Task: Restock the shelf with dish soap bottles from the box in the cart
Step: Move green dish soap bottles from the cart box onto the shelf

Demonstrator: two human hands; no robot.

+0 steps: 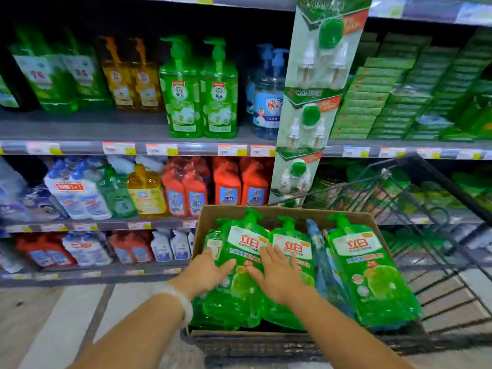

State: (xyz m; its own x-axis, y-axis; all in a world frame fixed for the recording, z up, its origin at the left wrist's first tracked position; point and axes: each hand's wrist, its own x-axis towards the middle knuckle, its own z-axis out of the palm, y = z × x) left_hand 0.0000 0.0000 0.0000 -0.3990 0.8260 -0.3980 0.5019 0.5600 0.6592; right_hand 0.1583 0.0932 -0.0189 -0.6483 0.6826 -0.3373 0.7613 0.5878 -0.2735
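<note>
Supermarket shelving fills the background: grey metal shelves (85, 126) edged with price-tag strips are stacked with bottles of cleaning liquid. On the upper tier two green pump-top dish soap bottles (199, 94) stand side by side near the front edge, with amber bottles (133, 78) to their left and a clear blue pump bottle (266, 97) to their right. Red, yellow and white bottles are crowded on the tiers below. A tall cardboard display strip of green plug-in refills (314, 97) hangs down between two shelf bays, and stacks of flat green boxes (386, 102) are seen to its right. Pale tiled flooring (66, 315) lies beneath.

A black wire shopping cart (439, 235) is parked in front of the shelving, and an open brown cardboard box (266, 213) sits in its near end. Green plastic-wrapped dish soap packs with white labels (370, 270) lie tilted inside the box, pump heads pointing toward the shelves.

Both hands are laid on the leftmost pack in the box. The left hand (205, 272) is placed on the pack's left side, its grip spread and fingers nearly straight against the wrapper. The right hand (277, 272) is pressed flat on the pack's right side, fingers extended over the label. Nothing is enclosed by either grip. A pale bead bracelet (183, 302) is worn on the left wrist.
</note>
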